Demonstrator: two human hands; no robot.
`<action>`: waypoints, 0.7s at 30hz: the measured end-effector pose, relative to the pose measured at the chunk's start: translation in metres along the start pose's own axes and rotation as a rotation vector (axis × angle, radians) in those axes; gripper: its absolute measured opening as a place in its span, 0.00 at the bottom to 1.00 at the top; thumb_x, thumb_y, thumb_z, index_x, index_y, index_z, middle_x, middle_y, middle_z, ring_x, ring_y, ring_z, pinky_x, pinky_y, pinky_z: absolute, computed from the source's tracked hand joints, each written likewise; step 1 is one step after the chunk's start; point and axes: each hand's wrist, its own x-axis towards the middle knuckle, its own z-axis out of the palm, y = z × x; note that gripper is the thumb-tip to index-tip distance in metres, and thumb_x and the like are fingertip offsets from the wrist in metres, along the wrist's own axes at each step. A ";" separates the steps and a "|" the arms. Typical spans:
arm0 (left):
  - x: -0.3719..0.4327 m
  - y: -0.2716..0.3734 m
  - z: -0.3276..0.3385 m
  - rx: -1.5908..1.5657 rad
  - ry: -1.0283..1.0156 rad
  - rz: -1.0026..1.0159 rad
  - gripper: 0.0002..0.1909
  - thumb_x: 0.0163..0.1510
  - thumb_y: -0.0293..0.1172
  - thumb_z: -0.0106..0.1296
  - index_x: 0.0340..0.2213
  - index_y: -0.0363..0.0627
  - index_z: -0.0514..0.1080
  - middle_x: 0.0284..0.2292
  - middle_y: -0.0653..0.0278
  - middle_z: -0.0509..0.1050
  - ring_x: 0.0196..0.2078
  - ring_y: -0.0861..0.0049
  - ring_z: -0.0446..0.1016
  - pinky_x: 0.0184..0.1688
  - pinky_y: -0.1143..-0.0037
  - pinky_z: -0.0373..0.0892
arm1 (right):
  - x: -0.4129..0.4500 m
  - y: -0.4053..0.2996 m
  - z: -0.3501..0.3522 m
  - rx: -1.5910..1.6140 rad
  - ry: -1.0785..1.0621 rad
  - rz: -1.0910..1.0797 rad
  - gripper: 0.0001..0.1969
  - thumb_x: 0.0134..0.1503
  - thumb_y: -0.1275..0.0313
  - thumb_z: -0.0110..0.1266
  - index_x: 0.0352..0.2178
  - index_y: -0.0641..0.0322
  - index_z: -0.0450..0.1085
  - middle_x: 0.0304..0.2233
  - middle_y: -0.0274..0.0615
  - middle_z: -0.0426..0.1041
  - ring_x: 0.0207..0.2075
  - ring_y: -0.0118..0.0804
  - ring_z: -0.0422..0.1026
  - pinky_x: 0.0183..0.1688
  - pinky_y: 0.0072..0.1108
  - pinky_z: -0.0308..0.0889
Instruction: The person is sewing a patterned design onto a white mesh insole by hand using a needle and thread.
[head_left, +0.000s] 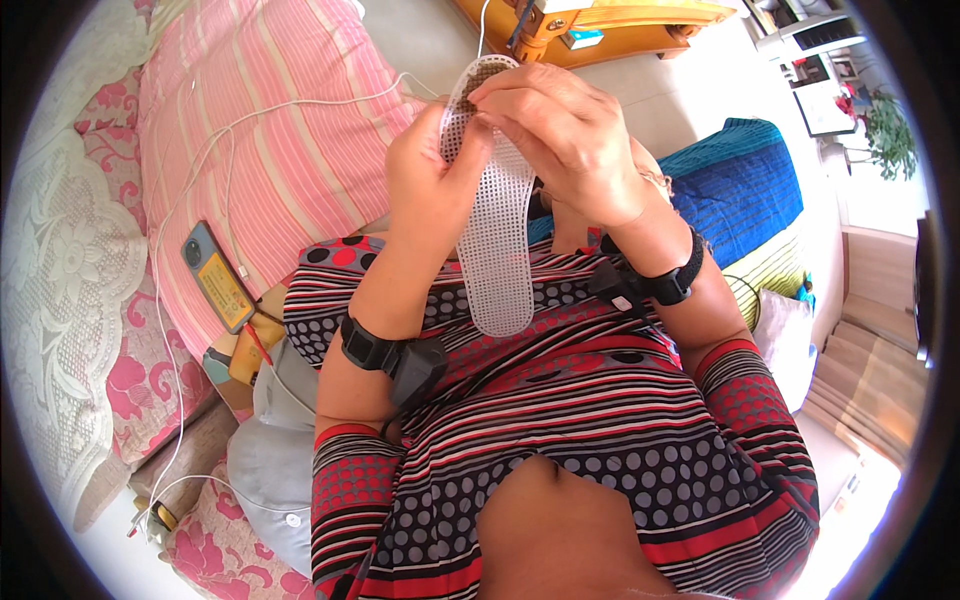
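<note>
A white plastic mesh insole (499, 247) is held up lengthwise before my chest, its near end hanging over the dress. Brown yarn stitching (489, 73) covers part of its far end. My left hand (435, 169) grips the insole's left edge, thumb on top. Over the stitched patch, my right hand (574, 131) has its thumb and fingertips pinched together against the mesh. Whether a needle or yarn sits in that pinch is hidden by the fingers. Some brown yarn (658, 180) shows beside the right wrist.
A smartphone (217, 277) with a red-plugged cable lies at the left by a pink striped cloth (277, 150). A white cable (322, 101) crosses that cloth. Grey cushions (266, 465) sit by my left elbow. Blue fabric (742, 187) lies to the right; wooden furniture (600, 19) stands ahead.
</note>
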 end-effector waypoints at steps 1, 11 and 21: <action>0.000 0.001 0.000 0.001 0.002 0.001 0.07 0.52 0.26 0.49 0.31 0.34 0.69 0.20 0.70 0.68 0.22 0.90 0.62 0.24 0.84 0.60 | 0.000 0.000 -0.001 0.052 0.022 0.018 0.10 0.37 0.77 0.54 0.26 0.62 0.67 0.29 0.35 0.70 0.28 0.37 0.71 0.29 0.22 0.67; 0.002 0.000 -0.007 -0.027 -0.134 -0.070 0.07 0.51 0.27 0.50 0.31 0.35 0.69 0.21 0.70 0.69 0.23 0.89 0.64 0.25 0.83 0.61 | -0.005 -0.009 -0.012 0.115 -0.074 -0.005 0.10 0.37 0.79 0.54 0.26 0.63 0.66 0.30 0.39 0.71 0.29 0.40 0.72 0.30 0.23 0.68; 0.002 -0.003 -0.005 -0.080 -0.166 -0.091 0.07 0.55 0.30 0.47 0.27 0.38 0.68 0.22 0.75 0.67 0.23 0.94 0.61 0.24 0.87 0.58 | -0.013 0.002 -0.005 0.779 0.139 0.829 0.07 0.57 0.72 0.48 0.33 0.66 0.65 0.29 0.36 0.74 0.27 0.18 0.69 0.24 0.09 0.62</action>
